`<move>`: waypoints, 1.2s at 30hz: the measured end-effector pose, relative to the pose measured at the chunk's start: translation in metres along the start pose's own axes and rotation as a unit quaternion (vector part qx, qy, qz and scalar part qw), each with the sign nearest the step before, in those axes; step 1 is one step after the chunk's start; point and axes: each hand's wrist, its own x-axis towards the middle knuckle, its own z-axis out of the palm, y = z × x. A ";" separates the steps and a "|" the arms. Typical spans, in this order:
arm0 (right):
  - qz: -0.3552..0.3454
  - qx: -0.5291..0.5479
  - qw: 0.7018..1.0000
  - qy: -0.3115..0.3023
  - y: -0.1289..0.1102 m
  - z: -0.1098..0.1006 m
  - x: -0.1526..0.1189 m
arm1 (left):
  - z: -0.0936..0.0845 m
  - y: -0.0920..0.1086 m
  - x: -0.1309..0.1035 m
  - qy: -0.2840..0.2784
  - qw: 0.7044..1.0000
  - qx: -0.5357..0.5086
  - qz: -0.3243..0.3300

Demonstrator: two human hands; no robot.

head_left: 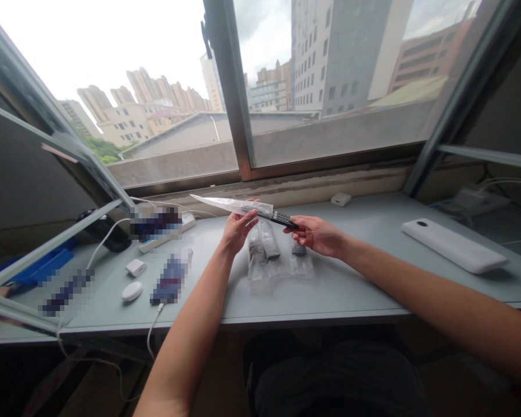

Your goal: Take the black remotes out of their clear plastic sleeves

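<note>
I see both hands raised over the grey desk, near frame centre. Left hand pinches the mouth of a clear plastic sleeve, which points off toward 10 o'clock. Right hand grips a black remote between thumb and fingers, its far end inside the sleeve. Bagged remotes lie on the desk just below the hands. White slab device sits at 3 o'clock, small white pucks at 9.

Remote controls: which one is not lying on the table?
The black remote held between both hands, half out of its clear bag. The other bagged remotes lie flat on the table beneath.
</note>
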 end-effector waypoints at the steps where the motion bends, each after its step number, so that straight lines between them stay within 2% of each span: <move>1: 0.006 -0.001 1.000 -0.008 0.000 0.001 -0.001 | 0.001 0.000 -0.001 -0.008 1.000 -0.001 -0.009; 8: 0.035 0.021 0.999 -0.022 -0.002 0.008 -0.004 | 0.006 0.002 -0.009 -0.101 0.992 0.041 -0.057; 10: 0.029 0.027 0.999 -0.016 -0.004 0.008 -0.004 | 0.005 0.004 -0.010 -0.112 0.991 0.031 -0.060; 16: 0.023 0.035 0.999 0.004 -0.005 0.003 -0.002 | -0.007 0.003 0.000 -0.063 0.998 0.002 0.007; 19: 0.021 0.033 0.999 -0.005 -0.003 0.002 -0.001 | -0.010 0.000 0.003 -0.040 0.999 0.004 0.010; 28: 0.021 0.027 0.999 -0.016 -0.002 0.005 -0.003 | 0.000 0.001 -0.005 -0.101 0.993 0.036 -0.041; 36: 0.006 0.013 0.999 -0.029 0.001 0.000 0.000 | -0.006 0.003 -0.001 -0.057 0.998 0.024 -0.020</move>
